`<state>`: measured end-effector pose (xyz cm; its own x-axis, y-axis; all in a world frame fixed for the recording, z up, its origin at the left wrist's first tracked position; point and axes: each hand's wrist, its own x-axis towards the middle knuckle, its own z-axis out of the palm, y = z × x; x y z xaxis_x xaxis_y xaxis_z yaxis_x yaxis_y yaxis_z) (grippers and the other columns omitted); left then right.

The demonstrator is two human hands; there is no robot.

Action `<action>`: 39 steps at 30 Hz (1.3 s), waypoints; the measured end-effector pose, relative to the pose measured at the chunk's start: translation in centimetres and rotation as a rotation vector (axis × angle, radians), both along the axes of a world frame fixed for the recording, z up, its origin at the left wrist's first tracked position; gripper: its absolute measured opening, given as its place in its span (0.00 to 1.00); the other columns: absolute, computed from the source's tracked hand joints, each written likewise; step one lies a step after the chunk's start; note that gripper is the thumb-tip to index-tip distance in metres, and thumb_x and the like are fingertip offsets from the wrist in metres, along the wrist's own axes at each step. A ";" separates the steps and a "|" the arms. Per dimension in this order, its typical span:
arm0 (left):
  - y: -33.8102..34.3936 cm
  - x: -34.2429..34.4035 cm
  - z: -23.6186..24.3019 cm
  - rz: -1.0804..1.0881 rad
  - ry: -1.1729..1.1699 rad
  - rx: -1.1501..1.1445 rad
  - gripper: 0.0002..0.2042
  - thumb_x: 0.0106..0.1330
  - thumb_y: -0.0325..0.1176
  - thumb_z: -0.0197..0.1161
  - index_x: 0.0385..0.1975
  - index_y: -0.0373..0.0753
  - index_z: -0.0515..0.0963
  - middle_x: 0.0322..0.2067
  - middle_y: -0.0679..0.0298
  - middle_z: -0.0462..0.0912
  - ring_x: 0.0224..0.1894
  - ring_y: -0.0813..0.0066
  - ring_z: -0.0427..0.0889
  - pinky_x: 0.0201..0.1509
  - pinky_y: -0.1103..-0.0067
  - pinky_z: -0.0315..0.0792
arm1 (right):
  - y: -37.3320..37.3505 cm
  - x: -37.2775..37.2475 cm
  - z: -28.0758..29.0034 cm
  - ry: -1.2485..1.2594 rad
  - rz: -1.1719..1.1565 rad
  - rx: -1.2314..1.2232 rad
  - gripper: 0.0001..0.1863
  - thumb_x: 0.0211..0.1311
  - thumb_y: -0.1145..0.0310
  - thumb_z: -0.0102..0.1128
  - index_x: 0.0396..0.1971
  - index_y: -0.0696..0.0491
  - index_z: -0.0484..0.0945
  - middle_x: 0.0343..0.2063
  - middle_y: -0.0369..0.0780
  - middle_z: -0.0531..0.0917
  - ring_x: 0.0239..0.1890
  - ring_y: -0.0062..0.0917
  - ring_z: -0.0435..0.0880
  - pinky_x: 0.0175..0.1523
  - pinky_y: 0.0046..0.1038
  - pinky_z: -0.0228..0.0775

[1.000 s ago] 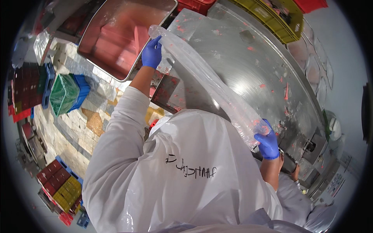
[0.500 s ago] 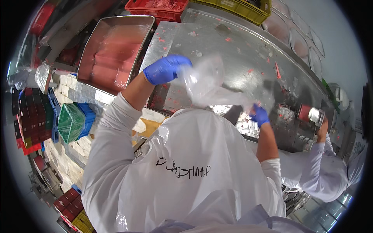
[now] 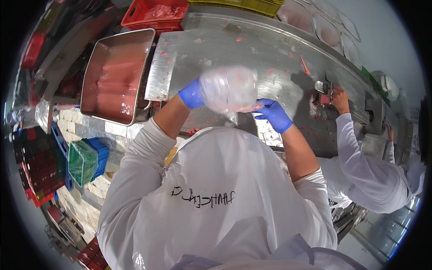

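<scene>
Held up over the steel table is a see-through plastic bag [image 3: 228, 87], puffed out and slightly blurred. My left hand [image 3: 192, 94], in a blue glove, grips its left side, with the fingers partly hidden by the plastic. At the bag's lower right edge my right hand [image 3: 275, 116], also blue-gloved, pinches the plastic between thumb and fingers. A loose end of the bag hangs below. Scraps of pink meat are scattered over the steel table [image 3: 202, 45] beneath and beyond my hands.
A deep steel tub [image 3: 152, 38] with pinkish liquid stands at the left. Behind it are a red crate [image 3: 130, 18] of meat scraps and a yellow crate [image 3: 252, 8]. At the right, a co-worker's hand [image 3: 340, 100] holds a small metal tool with something red.
My right hand has come up and left, closer to my left hand. The bag, stretched out before, is now bunched and puffed between them. The co-worker's hand has moved farther up the table.
</scene>
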<state>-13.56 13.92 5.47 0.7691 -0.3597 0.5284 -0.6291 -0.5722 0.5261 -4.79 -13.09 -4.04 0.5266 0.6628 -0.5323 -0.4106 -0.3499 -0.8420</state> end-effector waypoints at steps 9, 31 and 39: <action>-8.1 4.9 -0.4 -0.427 0.359 0.616 0.25 0.58 0.32 0.66 0.58 0.46 0.76 0.52 0.57 0.81 0.52 0.58 0.82 0.55 0.69 0.78 | -0.8 -0.9 9.9 -1.226 0.235 -0.075 0.34 0.53 0.68 0.69 0.63 0.41 0.73 0.61 0.43 0.73 0.60 0.41 0.75 0.63 0.40 0.72; -8.7 10.5 -11.9 0.116 1.084 -0.534 0.11 0.71 0.32 0.63 0.48 0.35 0.79 0.41 0.67 0.81 0.44 0.82 0.77 0.53 0.80 0.72 | -11.6 12.3 -7.4 0.157 0.398 -0.208 0.29 0.68 0.43 0.59 0.58 0.49 0.79 0.46 0.34 0.82 0.49 0.20 0.80 0.58 0.30 0.71; -11.5 20.5 -13.6 0.076 1.172 -0.327 0.12 0.73 0.35 0.60 0.49 0.34 0.80 0.42 0.67 0.82 0.48 0.79 0.78 0.57 0.78 0.70 | -19.0 9.8 -9.5 0.385 -0.167 0.037 0.31 0.70 0.43 0.55 0.63 0.50 0.72 0.45 0.28 0.80 0.40 0.12 0.74 0.48 0.19 0.66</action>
<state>6.98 2.42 -8.09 0.8542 -0.2730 -0.4426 0.3527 -0.3213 0.8788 5.01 -32.05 -13.58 0.3957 0.6075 -0.6888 -0.7463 -0.2244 -0.6267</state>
